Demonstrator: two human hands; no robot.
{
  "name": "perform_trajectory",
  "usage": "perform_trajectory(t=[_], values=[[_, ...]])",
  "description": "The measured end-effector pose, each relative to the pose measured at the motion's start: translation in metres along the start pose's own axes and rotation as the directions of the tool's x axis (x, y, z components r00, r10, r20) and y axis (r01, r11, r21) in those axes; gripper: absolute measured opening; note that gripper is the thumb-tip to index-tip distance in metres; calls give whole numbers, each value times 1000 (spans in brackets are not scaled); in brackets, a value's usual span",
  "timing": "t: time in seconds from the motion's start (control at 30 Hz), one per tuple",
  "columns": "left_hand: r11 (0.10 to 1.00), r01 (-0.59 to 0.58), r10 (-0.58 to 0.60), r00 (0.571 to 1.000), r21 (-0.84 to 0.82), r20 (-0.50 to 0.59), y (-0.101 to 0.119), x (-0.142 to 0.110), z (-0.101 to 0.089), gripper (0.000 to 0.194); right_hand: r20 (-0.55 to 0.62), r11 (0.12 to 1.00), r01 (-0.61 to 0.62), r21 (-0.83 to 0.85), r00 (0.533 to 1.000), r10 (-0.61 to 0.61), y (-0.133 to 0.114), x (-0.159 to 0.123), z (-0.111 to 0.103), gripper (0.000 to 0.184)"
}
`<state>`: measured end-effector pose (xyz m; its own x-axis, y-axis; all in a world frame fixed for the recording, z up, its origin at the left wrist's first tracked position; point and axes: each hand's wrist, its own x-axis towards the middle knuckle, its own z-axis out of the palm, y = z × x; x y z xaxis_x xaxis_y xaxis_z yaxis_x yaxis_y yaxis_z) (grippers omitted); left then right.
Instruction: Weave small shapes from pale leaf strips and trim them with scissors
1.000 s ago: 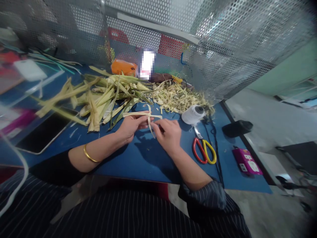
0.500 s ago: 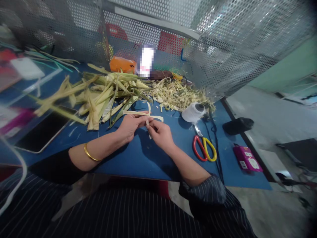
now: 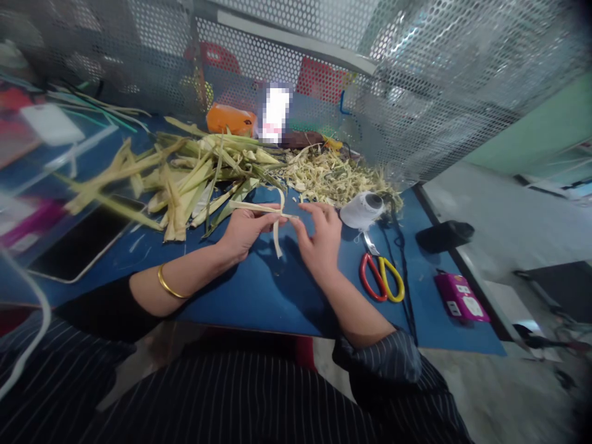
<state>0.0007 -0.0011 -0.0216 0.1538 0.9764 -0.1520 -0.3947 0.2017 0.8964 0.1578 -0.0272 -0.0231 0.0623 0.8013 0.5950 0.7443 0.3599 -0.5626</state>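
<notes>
Pale crossed leaf strips (image 3: 276,217) are held just above the blue table (image 3: 259,290). My left hand (image 3: 244,231), with a gold bangle on its wrist, pinches the strips where they cross. My right hand (image 3: 320,237) grips the right end of one strip with its fingertips. One strip end hangs down between the two hands. A heap of long green and yellow leaves (image 3: 185,176) lies just beyond my left hand.
A pile of leaf trimmings (image 3: 333,176) lies at the back, a white thread spool (image 3: 362,209) to its right. Red and yellow scissors (image 3: 382,274), a pink device (image 3: 460,298) and a black object (image 3: 444,235) lie right. A tablet (image 3: 86,237) lies left. Perforated metal screens stand behind.
My right hand has moved up and to the right, pulling a strip end sideways. The left hand has kept its hold on the crossing.
</notes>
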Motion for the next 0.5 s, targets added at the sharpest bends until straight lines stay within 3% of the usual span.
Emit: perform_trajectory(t=[0.1,0.17,0.23,0.33,0.4,0.5], values=[[996,-14,7,997,92,73,1,-3,1,35,230,925,-253,284,955,190,8,6,3,18],[984,-18,-5,991,179,130,4,-3,1,38,304,857,-344,383,923,235,10,9,2,20],[966,-21,-17,989,259,145,9,0,0,42,284,856,-327,400,932,224,10,10,0,19],[946,-17,2,999,323,47,17,9,-6,40,188,909,-235,344,966,178,9,13,-7,19],[963,-13,22,999,268,-32,21,16,-11,32,132,942,-171,290,982,137,9,14,-10,19],[993,22,-2,986,117,-165,25,25,-19,21,146,957,-108,268,987,71,11,14,-9,20]])
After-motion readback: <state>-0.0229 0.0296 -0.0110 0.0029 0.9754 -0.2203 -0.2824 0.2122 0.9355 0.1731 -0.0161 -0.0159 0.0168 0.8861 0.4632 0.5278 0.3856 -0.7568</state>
